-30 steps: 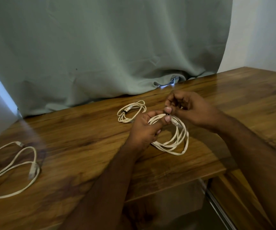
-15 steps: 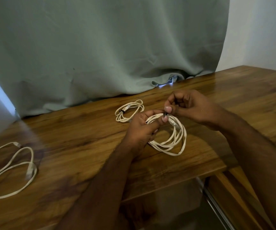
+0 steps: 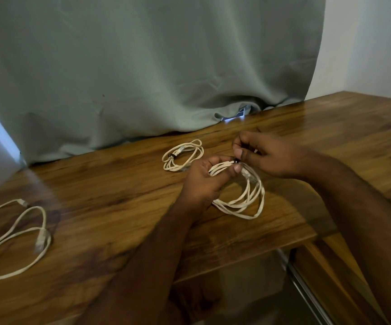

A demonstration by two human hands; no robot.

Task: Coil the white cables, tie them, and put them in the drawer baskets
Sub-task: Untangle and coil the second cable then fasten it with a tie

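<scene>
Wooden and glossy, the desk [image 3: 100, 195] carries three white cables. Nearest, at the left edge, a loose cable [image 3: 13, 240] sprawls untied. Further in, the left hand [image 3: 203, 184] grips the top of a coiled cable [image 3: 243, 195], thumb pressed over the bunched strands, the coil's lower loops resting on the desk. The right hand [image 3: 267, 153] pinches a small dark tie [image 3: 236, 162] at that same spot, apparently a wrap. Beyond, a tied coil [image 3: 182, 155] lies flat near the grey-green curtain [image 3: 142, 66].
</scene>
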